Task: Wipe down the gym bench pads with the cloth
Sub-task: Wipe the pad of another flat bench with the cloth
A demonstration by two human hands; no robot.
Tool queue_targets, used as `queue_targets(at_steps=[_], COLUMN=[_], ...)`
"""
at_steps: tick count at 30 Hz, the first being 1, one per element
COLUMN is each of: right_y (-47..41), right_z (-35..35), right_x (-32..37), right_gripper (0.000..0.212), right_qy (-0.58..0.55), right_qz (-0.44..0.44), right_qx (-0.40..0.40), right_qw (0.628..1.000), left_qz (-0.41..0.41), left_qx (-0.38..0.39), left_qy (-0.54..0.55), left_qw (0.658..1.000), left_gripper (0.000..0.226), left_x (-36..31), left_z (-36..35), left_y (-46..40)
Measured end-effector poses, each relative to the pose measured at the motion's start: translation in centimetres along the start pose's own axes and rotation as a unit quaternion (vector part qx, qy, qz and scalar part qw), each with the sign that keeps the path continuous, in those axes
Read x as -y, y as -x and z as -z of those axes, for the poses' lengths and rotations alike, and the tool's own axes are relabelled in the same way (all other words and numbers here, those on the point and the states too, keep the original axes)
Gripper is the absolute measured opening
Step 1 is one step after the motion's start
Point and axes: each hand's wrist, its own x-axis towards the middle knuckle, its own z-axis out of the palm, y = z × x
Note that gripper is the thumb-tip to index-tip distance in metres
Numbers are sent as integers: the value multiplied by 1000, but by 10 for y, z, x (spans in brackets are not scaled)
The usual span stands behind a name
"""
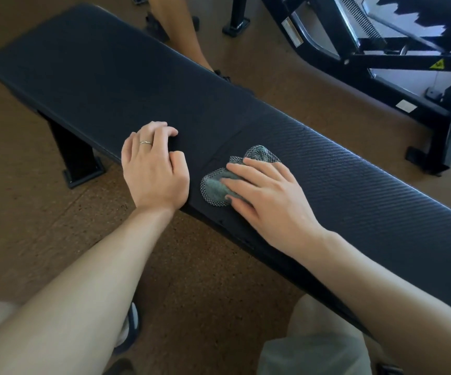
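A long black bench pad (105,77) runs from the upper left to the lower right, with a seam across its middle. A crumpled grey-green cloth (216,186) with a checkered edge lies on the pad just right of the seam. My right hand (267,193) lies flat on the cloth, fingers straight, pressing it onto the pad. My left hand (154,166), wearing a ring, rests on the pad's near edge left of the seam, its fingertips bent down onto the surface and holding nothing.
The bench's black leg and foot (82,169) stand on the brown floor at the left. Another person's leg (181,31) is behind the bench. A black machine frame (381,58) fills the upper right. My knees and shoe show at the bottom.
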Motion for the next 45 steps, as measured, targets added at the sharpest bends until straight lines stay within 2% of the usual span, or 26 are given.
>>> queue_targets(at_steps=[2, 3, 4, 6, 7, 8, 10, 11, 12, 14, 15, 16, 18, 20, 26, 30, 32, 38, 42, 45], right_y=[-7, -14, -22, -37, -43, -48, -49, -46, -42, -33, -29, -25, -20, -20, -34, 10, 10, 24, 80, 75], right_z=[14, 25, 38, 61, 67, 71, 65, 60, 54, 43, 35, 26, 8, -7, -11, -10, -11, -4, 15, 13], right_x=[0, -1, 1, 0, -4, -9, -23, -28, -29, -20, -13, -4, 16, 27, 35, 60, 53, 38, -4, -1], right_gripper=[19, 20, 23, 24, 21, 18, 19, 31, 41, 46, 45, 47, 58, 66, 66, 65, 65, 65, 64, 68], right_qy=[-137, -238, -353, -569, -616, -598, -383, -264, -186, -110, -90, -66, 5, 57, 56, 51, 69, 50, 76, 92], right_qz=[-51, -107, -174, -274, -305, -328, -360, -358, -341, -257, -216, -189, -170, -162, -149, -54, -36, -77, -176, -245], right_qx=[-54, -75, -95, -128, -130, -117, -50, -23, -23, -86, -88, -56, 62, 113, 86, 126, 113, 99, 83, 98], right_qw=[988, 962, 914, 765, 714, 722, 849, 895, 921, 956, 968, 978, 984, 979, 983, 989, 990, 991, 978, 960], left_qz=[4, 7, 8, 7, 6, 6, 6, 6, 5, 3, 3, 1, -1, -1, -7, -10, -10, -1, 2, 6], left_qx=[2, 4, 6, 8, 9, 10, 10, 8, 7, 5, 5, 4, 4, 4, 11, 8, 7, 10, 14, 11], left_qy=[3, 2, 0, -4, -5, -6, -6, -6, -6, -6, -6, -6, -3, -2, -10, -7, -10, -11, -15, -19], left_qw=[1000, 1000, 1000, 1000, 1000, 1000, 1000, 1000, 1000, 1000, 1000, 1000, 1000, 1000, 1000, 1000, 1000, 1000, 1000, 1000], left_gripper=[37, 38, 38, 39, 39, 39, 40, 39, 39, 39, 39, 39, 39, 39, 37, 37, 37, 40, 39, 38], left_x=[-1, -1, -1, -1, -1, -2, -2, -1, -1, -1, -1, -1, 0, -1, 0, 0, -1, -1, -2, -3], left_z=[0, 0, 0, 1, 1, 1, 1, 0, 0, 0, 0, 0, 0, 0, 1, 0, 0, 1, 1, 1], left_y=[0, 0, 0, 0, 0, 0, -1, 0, 0, 0, -1, 0, 0, 0, -1, 0, 0, 1, 2, 1])
